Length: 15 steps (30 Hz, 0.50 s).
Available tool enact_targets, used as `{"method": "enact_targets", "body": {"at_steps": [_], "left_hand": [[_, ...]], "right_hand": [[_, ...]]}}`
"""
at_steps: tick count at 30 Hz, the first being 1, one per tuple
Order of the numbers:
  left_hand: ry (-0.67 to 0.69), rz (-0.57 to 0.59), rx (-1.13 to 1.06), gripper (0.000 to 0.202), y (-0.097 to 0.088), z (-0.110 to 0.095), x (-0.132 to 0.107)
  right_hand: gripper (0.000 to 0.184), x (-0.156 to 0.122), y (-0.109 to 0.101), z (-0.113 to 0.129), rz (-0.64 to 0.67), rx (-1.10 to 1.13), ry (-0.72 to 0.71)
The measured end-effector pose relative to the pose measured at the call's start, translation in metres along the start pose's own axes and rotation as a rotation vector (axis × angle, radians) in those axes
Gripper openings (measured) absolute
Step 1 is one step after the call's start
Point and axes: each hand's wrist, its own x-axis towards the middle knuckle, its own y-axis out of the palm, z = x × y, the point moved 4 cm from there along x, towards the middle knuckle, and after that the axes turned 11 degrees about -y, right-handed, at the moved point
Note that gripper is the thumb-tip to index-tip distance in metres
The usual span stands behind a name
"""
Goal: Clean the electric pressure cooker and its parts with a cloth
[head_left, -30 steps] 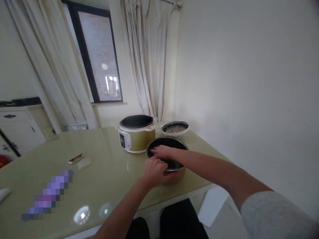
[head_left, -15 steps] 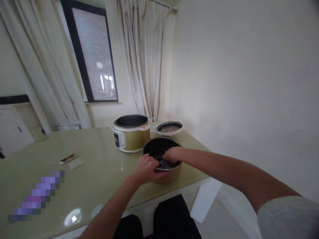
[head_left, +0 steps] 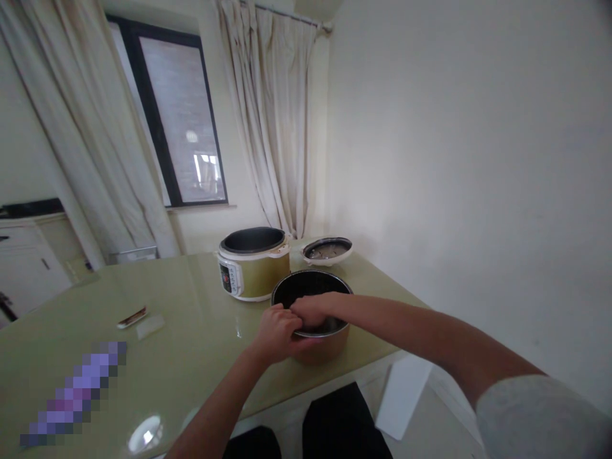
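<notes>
A dark inner pot (head_left: 315, 285) with a metal rim and brownish outer wall stands near the table's front edge. My left hand (head_left: 277, 333) is closed on the pot's near left rim and wall. My right hand (head_left: 310, 310) reaches into the pot from the right, fingers curled down inside near the left rim; whether it holds anything is hidden. Behind the pot stands a gold and white rice cooker body (head_left: 253, 262), open and without a lid.
The cooker's lid (head_left: 327, 250) lies upside down at the table's back right by the curtain. A small flat device (head_left: 131, 317) and a clear packet (head_left: 150, 327) lie on the glossy table (head_left: 191, 357) at left. A wall runs along the right.
My right hand has swept inside the pot from the far side to the right, then back to the near left rim. My left hand has kept its hold on the pot.
</notes>
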Motion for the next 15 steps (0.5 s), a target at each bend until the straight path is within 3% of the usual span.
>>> {"method": "enact_targets", "body": {"at_steps": [4,7,10,15], "left_hand": [[0.015,0.061,0.023,0.059,-0.007,0.011,-0.003],[0.011,0.093,0.003,0.06,-0.01,0.01,-0.001],[-0.01,0.106,-0.006,0.059,-0.011,0.003,0.001],[-0.043,0.092,0.013,0.061,-0.013,-0.007,0.002]], "right_hand": [[0.028,-0.048,0.009,-0.004,0.213,0.097,0.032],[0.029,-0.066,0.004,-0.02,0.228,-0.08,0.211],[0.025,-0.054,-0.007,-0.032,0.101,-0.277,0.297],[0.025,0.0,-0.021,-0.029,-0.033,-0.28,0.221]]}}
